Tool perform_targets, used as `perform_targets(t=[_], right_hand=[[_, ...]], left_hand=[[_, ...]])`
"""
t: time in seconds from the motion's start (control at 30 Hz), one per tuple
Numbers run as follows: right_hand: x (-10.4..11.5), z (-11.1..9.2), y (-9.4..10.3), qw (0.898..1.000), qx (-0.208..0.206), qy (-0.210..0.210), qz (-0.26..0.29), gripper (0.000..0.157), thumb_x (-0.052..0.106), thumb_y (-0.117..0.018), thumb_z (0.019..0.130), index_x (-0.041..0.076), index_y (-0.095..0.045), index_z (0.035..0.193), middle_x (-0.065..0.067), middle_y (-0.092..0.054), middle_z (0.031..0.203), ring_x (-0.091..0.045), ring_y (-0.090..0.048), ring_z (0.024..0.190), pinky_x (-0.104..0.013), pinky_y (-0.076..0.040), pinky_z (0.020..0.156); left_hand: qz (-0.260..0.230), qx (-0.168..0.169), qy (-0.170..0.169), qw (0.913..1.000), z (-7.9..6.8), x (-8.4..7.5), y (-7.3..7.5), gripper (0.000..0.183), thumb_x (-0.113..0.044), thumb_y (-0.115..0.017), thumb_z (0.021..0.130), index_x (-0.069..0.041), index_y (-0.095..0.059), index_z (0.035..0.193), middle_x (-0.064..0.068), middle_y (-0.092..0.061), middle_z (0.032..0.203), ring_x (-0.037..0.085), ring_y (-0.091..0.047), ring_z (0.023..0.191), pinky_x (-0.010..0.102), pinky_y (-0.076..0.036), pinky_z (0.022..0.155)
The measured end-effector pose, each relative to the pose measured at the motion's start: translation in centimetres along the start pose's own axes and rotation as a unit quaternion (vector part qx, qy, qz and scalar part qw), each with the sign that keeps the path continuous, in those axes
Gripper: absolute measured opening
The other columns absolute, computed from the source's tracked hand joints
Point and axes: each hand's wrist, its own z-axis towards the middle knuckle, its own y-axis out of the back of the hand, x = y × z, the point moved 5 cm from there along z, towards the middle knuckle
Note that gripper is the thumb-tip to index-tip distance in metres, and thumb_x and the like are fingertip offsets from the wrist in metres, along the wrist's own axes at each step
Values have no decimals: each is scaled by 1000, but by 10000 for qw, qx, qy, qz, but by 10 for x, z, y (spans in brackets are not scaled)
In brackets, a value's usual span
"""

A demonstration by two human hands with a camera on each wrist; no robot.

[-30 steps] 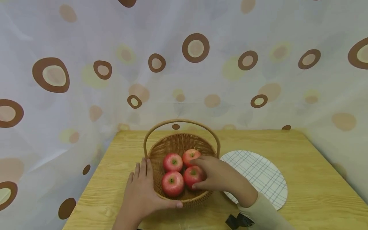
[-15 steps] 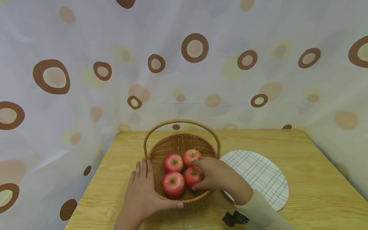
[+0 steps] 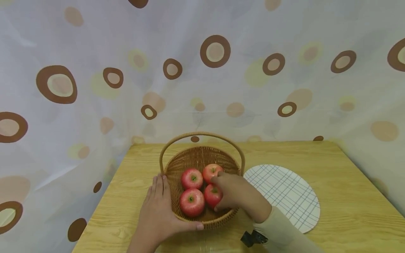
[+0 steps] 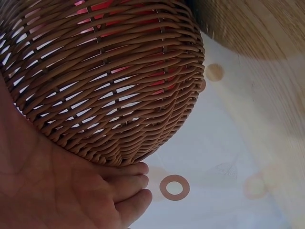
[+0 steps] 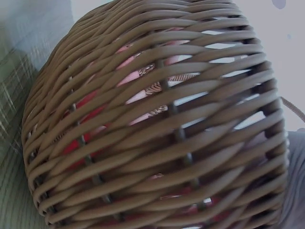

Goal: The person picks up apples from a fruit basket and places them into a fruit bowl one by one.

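While the right hand's grip point(image 3: 235, 193) curls, part-closed, round the lower-right red apple point(image 3: 212, 196) in the wicker basket point(image 3: 200, 156) at lower centre, the left hand point(image 3: 160, 212) lies straight-fingered against the rim point(image 3: 218, 222); I'd brace there steadily and pinch gently, avoiding bruises.

The person's left hand point(image 3: 161, 214) shows its back to the head camera, its fingers point(image 3: 159, 188) reaching forward side by side, its left thumb point(image 3: 190, 226) spread wide to the right. The left wrist view shows the palm point(image 4: 52, 191) and 3 fingertips point(image 4: 136, 202). The right hand point(image 3: 235, 191) points left, its index finger point(image 3: 217, 179) and right thumb point(image 3: 221, 205) curved in a pinch. A pale sleeve point(image 3: 281, 228) covers the right forearm, stopping short of the bare wrist point(image 3: 260, 211).
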Motion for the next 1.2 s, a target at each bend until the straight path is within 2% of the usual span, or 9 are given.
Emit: perform_targets(t=[0.23, 0.6, 0.77, 0.97, 1.2], right_hand=[[1, 1, 1, 10000, 15, -8, -8, 65, 26, -103, 62, 12, -74, 119, -2, -69, 106, -26, -70, 97, -48, -59, 84], [-1, 2, -1, 9990, -210, 297, -274, 60, 29, -101, 63, 14, -74, 114, -2, -65, 104, -20, -68, 91, -42, -59, 77], [-1, 2, 2, 9963, -558, 639, -131, 62, 26, -96, 62, 8, -74, 117, -7, -66, 110, -17, -65, 92, -38, -59, 79], [-1, -4, 8, 9877, -1203, 988, 133, 53, 28, -92, 64, 14, -70, 110, 1, -60, 105, -12, -60, 90, -30, -57, 78], [-1, -12, 17, 9746, -1825, 1232, 416, 65, 33, -94, 68, 15, -71, 126, 1, -61, 117, -12, -62, 101, -33, -61, 83]], left_hand=[[-9, -42, -57, 10000, 0, 0, -1, 173, -112, -54, 48, 14, -23, 162, 35, -19, 171, 47, -14, 163, 62, -27, 129], [-19, -5, -62, 10000, -1, 0, -2, 173, -113, -53, 49, 14, -21, 163, 34, -17, 171, 47, -13, 163, 61, -25, 130], [-31, 49, -46, 10000, -1, 0, -2, 172, -112, -53, 50, 14, -22, 163, 34, -17, 172, 47, -13, 163, 61, -25, 130], [-88, 65, -3, 9999, -1, 2, -2, 172, -112, -55, 50, 14, -22, 163, 34, -18, 171, 47, -13, 163, 61, -24, 130], [9, -5, -43, 10000, 0, 2, -2, 169, -111, -55, 52, 15, -25, 161, 36, -22, 170, 49, -17, 162, 60, -27, 129]])
